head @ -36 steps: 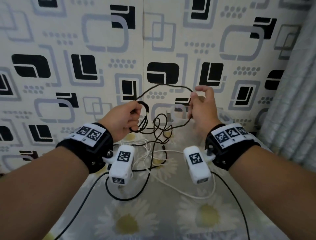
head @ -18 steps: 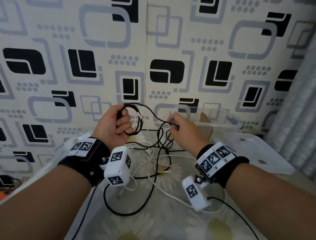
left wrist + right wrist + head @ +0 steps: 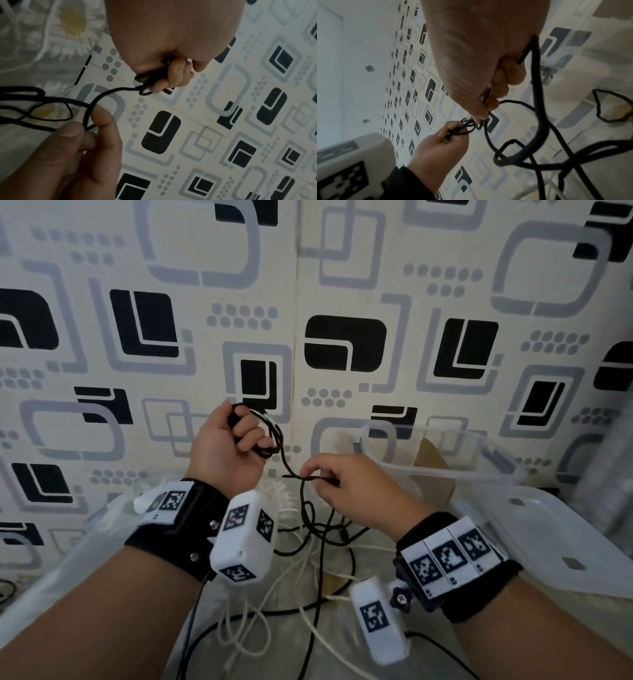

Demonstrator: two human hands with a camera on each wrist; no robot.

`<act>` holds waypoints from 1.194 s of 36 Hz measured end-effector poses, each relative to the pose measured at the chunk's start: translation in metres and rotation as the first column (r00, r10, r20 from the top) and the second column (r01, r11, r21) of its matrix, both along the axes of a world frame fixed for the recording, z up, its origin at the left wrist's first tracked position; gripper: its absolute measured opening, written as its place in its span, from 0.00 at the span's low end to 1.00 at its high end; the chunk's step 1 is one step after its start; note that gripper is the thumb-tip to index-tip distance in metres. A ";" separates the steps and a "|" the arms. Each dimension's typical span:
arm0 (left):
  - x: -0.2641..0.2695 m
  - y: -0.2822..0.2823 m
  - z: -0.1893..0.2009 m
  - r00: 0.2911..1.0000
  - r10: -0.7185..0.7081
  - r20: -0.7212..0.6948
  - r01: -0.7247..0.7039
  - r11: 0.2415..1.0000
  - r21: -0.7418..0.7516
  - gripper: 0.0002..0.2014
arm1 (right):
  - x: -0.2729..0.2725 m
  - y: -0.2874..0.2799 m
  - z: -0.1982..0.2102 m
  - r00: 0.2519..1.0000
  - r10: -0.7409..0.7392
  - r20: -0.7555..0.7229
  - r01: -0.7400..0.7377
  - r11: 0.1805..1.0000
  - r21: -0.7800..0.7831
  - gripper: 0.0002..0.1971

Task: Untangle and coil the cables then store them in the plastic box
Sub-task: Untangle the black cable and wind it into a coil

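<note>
My left hand [image 3: 236, 436] is raised above the table and grips a small coil of the black cable [image 3: 274, 436] in its curled fingers; the same coil [image 3: 145, 83] shows under the fist in the left wrist view. A strand runs down to my right hand [image 3: 325, 479], which pinches the black cable [image 3: 488, 97] between thumb and fingers just right of the coil. Below both hands the black cable [image 3: 318, 529] hangs in loose tangled loops over white cables [image 3: 291, 573] on the table. The clear plastic box [image 3: 455, 470] stands open at the back right.
The box's translucent lid [image 3: 548, 539] lies on the table at the right, beside the box. A daisy-print cloth [image 3: 260, 642] covers the table. The patterned wall [image 3: 342, 302] rises directly behind. A curtain [image 3: 616, 457] hangs at the far right.
My right hand has dropped from beside the wall and come in close to the left hand, pinching the cable lower down. The left hand with the coil rose slightly.
</note>
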State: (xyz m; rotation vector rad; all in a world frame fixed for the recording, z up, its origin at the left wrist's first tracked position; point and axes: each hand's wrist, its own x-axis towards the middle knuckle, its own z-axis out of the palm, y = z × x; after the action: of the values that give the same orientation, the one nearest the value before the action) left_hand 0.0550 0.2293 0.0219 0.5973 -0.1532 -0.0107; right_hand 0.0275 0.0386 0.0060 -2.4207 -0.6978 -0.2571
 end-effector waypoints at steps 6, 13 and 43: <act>0.020 -0.015 -0.006 0.999 0.039 0.011 -0.040 0.992 0.120 0.15 | 0.012 0.000 0.000 0.996 0.036 0.078 -0.031 0.997 -0.067 0.16; 0.026 -0.026 -0.016 0.992 0.109 0.063 -0.126 0.894 0.429 0.11 | 0.019 0.004 -0.002 0.989 0.091 0.119 -0.077 0.991 -0.112 0.19; -0.022 -0.043 0.009 0.860 -0.378 0.342 -0.244 0.285 0.927 0.15 | -0.011 -0.023 0.044 0.940 0.115 0.320 -0.160 0.980 0.118 0.19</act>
State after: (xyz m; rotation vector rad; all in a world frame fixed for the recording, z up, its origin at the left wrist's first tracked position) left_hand 0.0327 0.1862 0.0308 1.8861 -0.7539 -0.0345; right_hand 0.0164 0.0155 0.0503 -2.2044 -0.9504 -0.6214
